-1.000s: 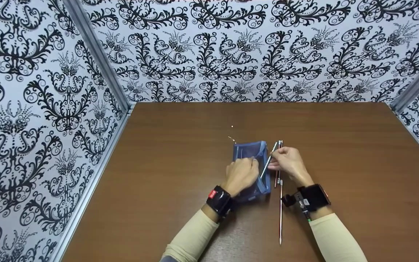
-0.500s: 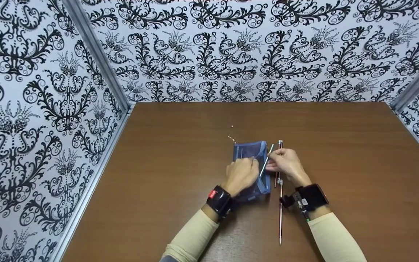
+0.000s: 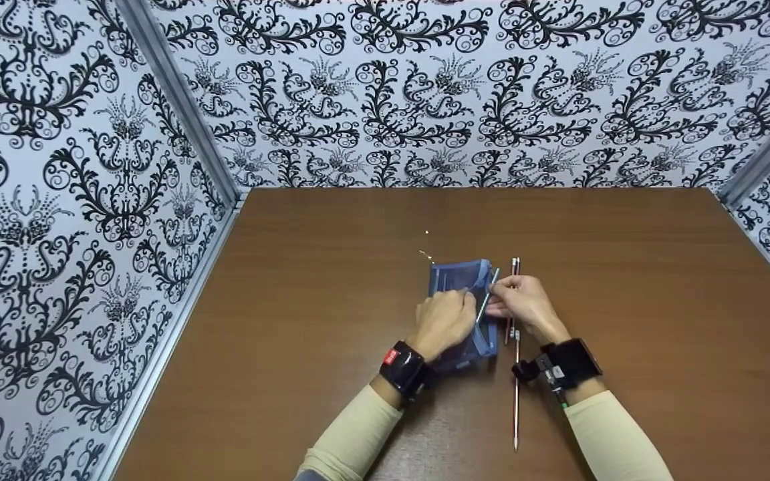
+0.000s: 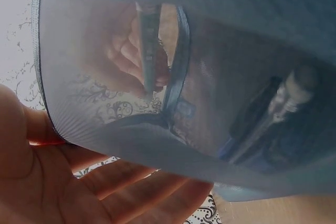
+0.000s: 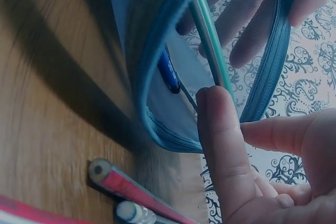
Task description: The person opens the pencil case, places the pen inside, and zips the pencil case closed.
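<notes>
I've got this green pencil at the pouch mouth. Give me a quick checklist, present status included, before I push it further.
1. Mouth of the blue mesh pouch open: ok, the zipper edges stand apart.
2. Left grip steadying the pouch: ok, holding it near the mouth.
3. Right grip on the green striped pencil: ok, pinched in the fingers.
4. Pencil lined up: ok, it runs between the zipper edges in the right wrist view.
5. Pencil fully inside: not ok, it is in the right grip at the mouth.
6. Leading end clear of the blue pen inside: cannot tell, rim and mesh obscure it.
</notes>
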Tool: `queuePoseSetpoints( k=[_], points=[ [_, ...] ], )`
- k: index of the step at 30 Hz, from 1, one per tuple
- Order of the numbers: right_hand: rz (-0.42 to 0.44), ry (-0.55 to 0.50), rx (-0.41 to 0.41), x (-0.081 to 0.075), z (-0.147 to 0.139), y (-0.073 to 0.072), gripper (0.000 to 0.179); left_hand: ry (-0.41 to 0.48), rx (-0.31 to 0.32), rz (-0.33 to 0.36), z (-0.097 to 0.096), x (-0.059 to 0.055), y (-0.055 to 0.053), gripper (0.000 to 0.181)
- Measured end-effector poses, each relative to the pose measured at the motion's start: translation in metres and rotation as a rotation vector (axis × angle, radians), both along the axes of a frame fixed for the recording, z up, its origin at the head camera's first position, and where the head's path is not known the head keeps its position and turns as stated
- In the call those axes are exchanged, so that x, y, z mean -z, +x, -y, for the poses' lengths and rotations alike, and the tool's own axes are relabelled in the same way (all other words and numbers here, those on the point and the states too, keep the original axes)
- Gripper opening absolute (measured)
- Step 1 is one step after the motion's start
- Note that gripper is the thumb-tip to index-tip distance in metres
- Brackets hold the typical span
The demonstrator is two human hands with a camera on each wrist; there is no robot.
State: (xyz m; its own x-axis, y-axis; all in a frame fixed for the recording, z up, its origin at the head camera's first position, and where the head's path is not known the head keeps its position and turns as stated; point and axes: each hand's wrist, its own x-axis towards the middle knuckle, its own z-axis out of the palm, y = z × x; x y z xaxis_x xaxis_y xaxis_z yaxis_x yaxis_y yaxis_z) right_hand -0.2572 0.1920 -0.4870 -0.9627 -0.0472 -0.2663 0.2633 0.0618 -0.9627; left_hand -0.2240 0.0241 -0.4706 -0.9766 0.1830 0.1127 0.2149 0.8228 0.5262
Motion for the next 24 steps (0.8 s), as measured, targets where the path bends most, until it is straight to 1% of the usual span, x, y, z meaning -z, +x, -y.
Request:
queuePoseSetpoints(
  k=[3,6,11,15,24],
  points=[
    [0.0,0.002,0.004,0.0002,0.0012,0.0002,0.022,-0.011,-0.003,-0.013,-0.0001,0.0001,-0.0001,0.04],
    [0.001,-0.006,0.004,0.0005,0.0019,0.0003,0.022,-0.006,-0.005,-0.009,-0.0004,-0.0002,0.0001,0.04],
    [-0.002,-0.002,-0.014,0.0025,0.0024,-0.0001,0.026,-0.008,0.003,0.004,-0.0012,-0.0004,0.0006,0.041],
    [0.007,0.005,-0.016,0.0032,0.0025,-0.0001,0.028,-0.007,0.01,0.0,-0.0014,-0.0004,0.001,0.04],
    [0.009,-0.001,-0.023,0.004,0.0033,-0.0003,0.026,-0.002,0.004,-0.014,-0.0012,-0.0011,0.0015,0.04]
  ],
)
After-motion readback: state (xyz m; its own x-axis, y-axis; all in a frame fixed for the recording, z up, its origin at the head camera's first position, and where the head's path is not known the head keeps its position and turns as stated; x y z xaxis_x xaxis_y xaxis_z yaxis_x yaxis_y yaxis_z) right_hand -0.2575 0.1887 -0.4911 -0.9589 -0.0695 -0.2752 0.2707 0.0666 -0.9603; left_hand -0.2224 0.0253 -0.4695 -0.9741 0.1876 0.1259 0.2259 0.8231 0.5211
